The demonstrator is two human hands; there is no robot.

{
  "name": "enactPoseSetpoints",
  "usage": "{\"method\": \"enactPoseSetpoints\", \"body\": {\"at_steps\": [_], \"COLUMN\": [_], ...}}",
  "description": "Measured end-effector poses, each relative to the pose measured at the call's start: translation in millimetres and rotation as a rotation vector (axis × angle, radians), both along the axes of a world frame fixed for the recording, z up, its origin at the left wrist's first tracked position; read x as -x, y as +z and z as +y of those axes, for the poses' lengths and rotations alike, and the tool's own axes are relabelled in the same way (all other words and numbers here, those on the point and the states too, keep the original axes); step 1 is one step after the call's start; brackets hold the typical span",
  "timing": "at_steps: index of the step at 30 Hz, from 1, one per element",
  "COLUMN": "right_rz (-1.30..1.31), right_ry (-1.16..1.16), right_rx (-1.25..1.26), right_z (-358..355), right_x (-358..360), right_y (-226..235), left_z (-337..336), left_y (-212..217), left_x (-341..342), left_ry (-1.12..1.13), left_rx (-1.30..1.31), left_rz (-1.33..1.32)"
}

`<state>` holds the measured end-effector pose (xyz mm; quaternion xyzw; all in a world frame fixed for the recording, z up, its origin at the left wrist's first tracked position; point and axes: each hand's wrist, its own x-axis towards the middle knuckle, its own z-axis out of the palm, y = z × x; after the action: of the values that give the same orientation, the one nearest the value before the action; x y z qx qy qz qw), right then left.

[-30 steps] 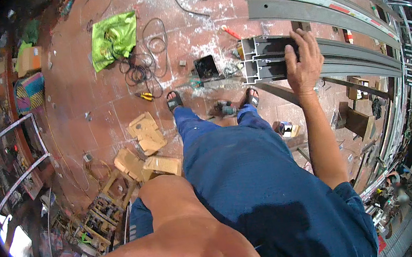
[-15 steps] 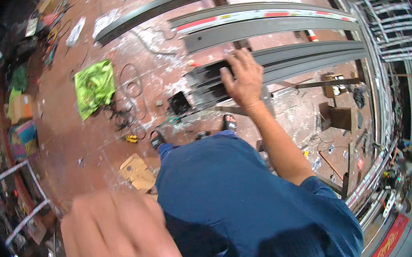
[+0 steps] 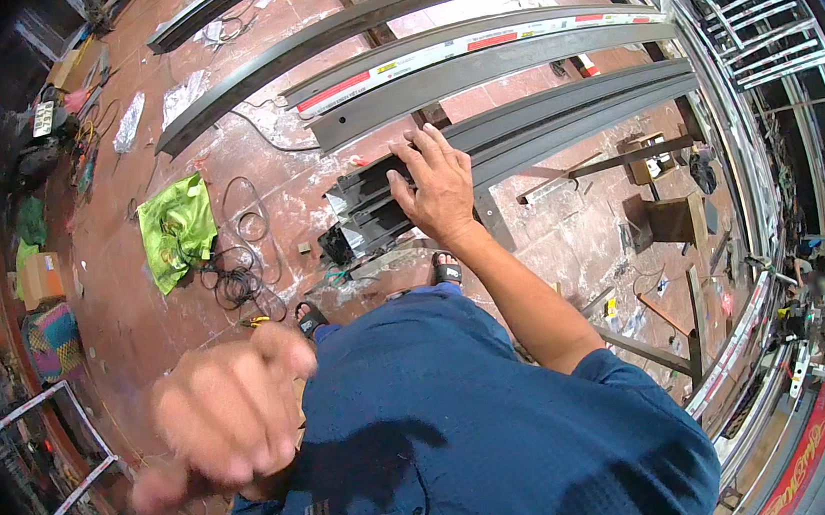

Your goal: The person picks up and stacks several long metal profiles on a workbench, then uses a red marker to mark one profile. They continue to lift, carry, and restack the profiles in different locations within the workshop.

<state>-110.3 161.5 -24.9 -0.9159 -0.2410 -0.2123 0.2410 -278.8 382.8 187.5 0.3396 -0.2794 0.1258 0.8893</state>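
Note:
My right hand (image 3: 435, 185) lies with its fingers spread on a long dark grey metal profile (image 3: 558, 111), close to its left end. That end has several ridges and channels, and shiny film-like patches show there. My left hand (image 3: 222, 408) is raised close to the camera at the lower left, slightly blurred. Its fingers are curled in, and whatever they may hold is hidden. Beyond the right hand, a flat grey metal bar (image 3: 493, 68) with a hole near its end runs alongside a profile carrying a red and white strip (image 3: 432, 56).
Another long dark bar (image 3: 358, 30) lies farther off. On the reddish floor are a bright green cloth (image 3: 177, 232) and a coiled black cable (image 3: 234, 281). A metal rack (image 3: 760, 20) stands at the right. A cardboard box (image 3: 41, 280) is at the left.
The view has shifted, so the bars appear farther left. My left hand has risen and turned, still curled. My right hand stays on the profile near its end.

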Motion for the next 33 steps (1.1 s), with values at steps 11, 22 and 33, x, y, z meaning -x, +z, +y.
{"method": "enactPoseSetpoints", "body": {"at_steps": [11,22,33], "right_rz": [0.033,-0.002,0.015], "right_ry": [-0.069,-0.031,-0.024], "right_rx": [0.052,0.033,0.032], "right_z": [-15,-2,-3], "right_x": [1,1,0], "right_y": [-9,-7,-4], "left_z": [-21,-55,-33], "left_y": [159,104,106], "left_x": [49,35,19], "left_ry": [0.056,-0.055,-0.159], "left_rx": [-1.378,0.390,0.137], "left_rz": [-0.156,0.070,0.033]}}
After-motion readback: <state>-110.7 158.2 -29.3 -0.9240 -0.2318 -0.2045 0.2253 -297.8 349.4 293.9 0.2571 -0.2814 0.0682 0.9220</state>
